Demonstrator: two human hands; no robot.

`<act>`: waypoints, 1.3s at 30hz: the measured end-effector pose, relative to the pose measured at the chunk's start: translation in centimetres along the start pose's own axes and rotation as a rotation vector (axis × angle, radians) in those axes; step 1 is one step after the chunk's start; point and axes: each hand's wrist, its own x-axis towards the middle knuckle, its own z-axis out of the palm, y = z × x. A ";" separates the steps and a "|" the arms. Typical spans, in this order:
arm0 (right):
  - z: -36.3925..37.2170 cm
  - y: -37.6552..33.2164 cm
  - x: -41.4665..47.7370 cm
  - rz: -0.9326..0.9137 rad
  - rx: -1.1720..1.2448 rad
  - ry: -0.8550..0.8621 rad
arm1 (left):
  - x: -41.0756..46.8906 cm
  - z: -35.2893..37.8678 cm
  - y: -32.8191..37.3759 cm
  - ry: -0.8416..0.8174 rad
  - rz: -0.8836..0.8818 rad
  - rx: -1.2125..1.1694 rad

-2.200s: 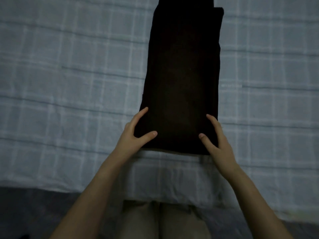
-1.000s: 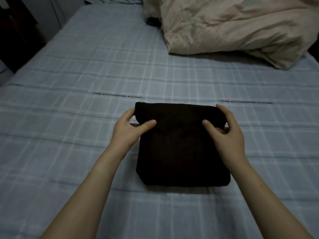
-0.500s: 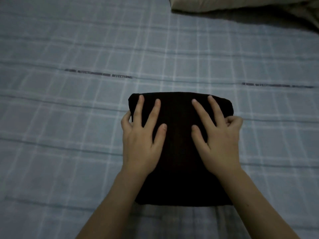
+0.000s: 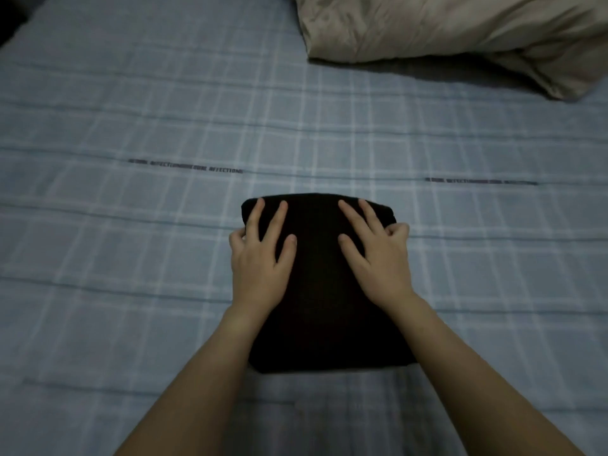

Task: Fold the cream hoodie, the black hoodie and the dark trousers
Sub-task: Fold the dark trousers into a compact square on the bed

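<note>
A dark garment lies folded into a compact rectangle on the blue checked bed sheet; which dark garment it is I cannot tell. My left hand lies flat on its left half with the fingers spread, the outer fingers over the left edge. My right hand presses flat on its right half, with the outer fingers bent at the right edge. Neither the cream hoodie nor any other dark garment is in view.
A crumpled beige duvet lies at the back right of the bed. The bed's left edge and a dark gap show at the far top left.
The long dark strip was folded up into a short rectangle. My hands went from pinching its far edge to lying flat on top; in the last half second they hardly moved.
</note>
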 end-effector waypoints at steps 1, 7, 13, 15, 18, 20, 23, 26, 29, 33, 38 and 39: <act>-1.0 0.1 -0.2 0.013 0.115 -0.017 | 0.0 -0.1 -0.2 0.011 0.008 0.005; -4.5 2.3 -5.4 0.182 0.417 -0.079 | -0.6 -1.5 0.0 -0.086 -0.009 0.066; -3.6 2.2 -6.4 0.205 0.715 -0.266 | -4.4 -3.5 -0.3 -0.136 -0.029 -0.186; -3.4 2.4 -6.4 0.213 0.710 -0.282 | -6.2 -4.1 -0.7 -0.171 -0.083 -0.351; -3.4 2.7 -6.5 0.224 0.689 -0.297 | -9.5 -4.5 -1.0 -0.223 -0.237 -0.629; -3.2 2.8 -6.7 0.229 0.686 -0.293 | -10.5 -4.5 -0.9 -0.255 -0.249 -0.709; -2.9 2.7 -7.0 0.238 0.704 -0.263 | -9.4 -4.7 -0.9 -0.302 -0.270 -0.736; -3.0 2.0 -7.9 0.248 0.714 -0.242 | -9.3 -5.2 -1.1 -0.308 -0.285 -0.753; -3.0 1.4 -11.6 0.267 0.698 -0.209 | -12.8 -6.4 -1.1 -0.330 -0.310 -0.777; -4.0 0.3 -21.1 0.386 0.715 -0.237 | -20.6 -9.3 -0.4 -0.434 -0.410 -0.763; -9.1 -4.6 -29.4 0.580 0.880 -0.257 | -25.7 -15.9 4.2 -0.524 -0.497 -0.778; -10.7 -5.6 -30.3 0.594 0.886 -0.231 | -26.0 -17.3 5.4 -0.530 -0.497 -0.780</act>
